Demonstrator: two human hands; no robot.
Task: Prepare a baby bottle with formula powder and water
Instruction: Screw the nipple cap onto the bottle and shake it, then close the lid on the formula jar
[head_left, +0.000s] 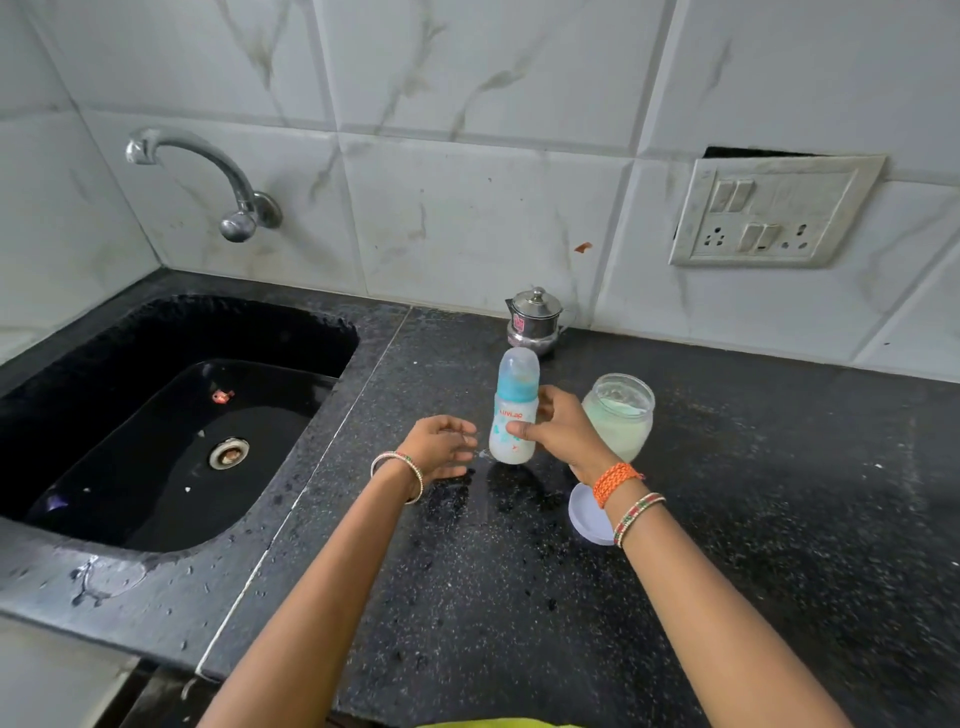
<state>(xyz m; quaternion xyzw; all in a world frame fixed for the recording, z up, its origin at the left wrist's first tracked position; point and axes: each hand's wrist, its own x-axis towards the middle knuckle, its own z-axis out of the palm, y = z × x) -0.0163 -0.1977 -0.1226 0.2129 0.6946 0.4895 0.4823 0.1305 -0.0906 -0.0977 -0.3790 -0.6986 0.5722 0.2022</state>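
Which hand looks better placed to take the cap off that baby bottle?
The left hand, probably: it hovers open beside the baby bottle, while the right hand already grips the bottle's body and can steady it.

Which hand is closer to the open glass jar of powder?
Right. The right hand, gripping the baby bottle, sits just beside the glass jar of pale powder; the left hand is beyond the bottle.

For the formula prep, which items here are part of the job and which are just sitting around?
Job:
- bottle, capped, gripped by the right hand
- left hand, open beside the bottle
- open jar of pale powder
- jar lid on the counter
- tap, likely for water

Lying about:
- steel pot by the wall
- switchboard
- sink
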